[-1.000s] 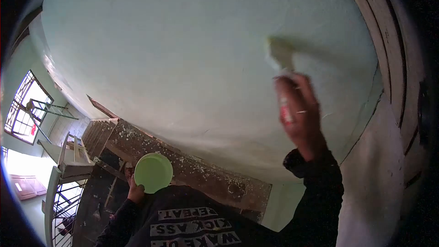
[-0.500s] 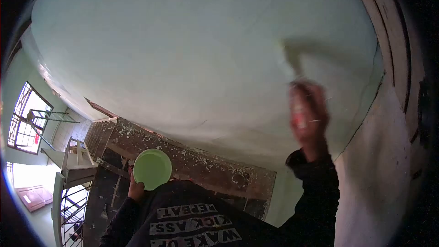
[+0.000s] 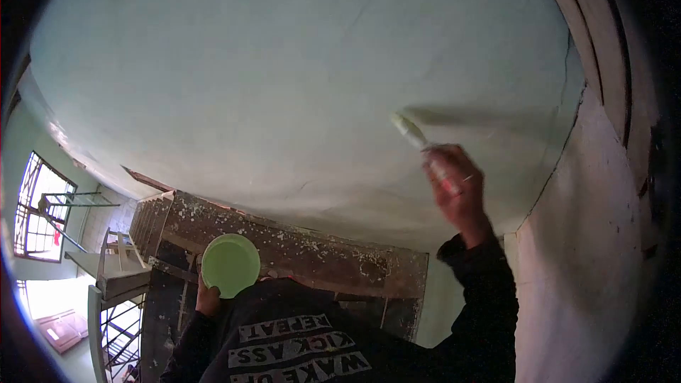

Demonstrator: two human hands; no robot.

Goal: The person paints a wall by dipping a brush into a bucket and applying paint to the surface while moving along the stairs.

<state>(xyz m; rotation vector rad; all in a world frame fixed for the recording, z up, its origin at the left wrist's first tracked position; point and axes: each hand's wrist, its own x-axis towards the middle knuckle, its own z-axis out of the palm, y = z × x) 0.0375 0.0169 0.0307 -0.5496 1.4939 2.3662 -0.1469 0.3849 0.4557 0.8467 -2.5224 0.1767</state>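
In the head view, the person's right hand (image 3: 460,183) is closed around the handle of a paintbrush (image 3: 409,130), which lies against or just off the pale green wall (image 3: 284,64). The brush's long axis runs diagonally: bristles point to the picture's upper left, handle end to the lower right. Low in front of the torso, the left hand (image 3: 207,301) grips a green bowl (image 3: 232,237) at its side, its round mouth turned toward the camera.

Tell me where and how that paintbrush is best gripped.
Probably by the handle of the paintbrush, coming from the picture's lower right, as the right hand does: the brush slants, bristles to the upper left, slim handle to the lower right, so that grip leaves the bristles clear.
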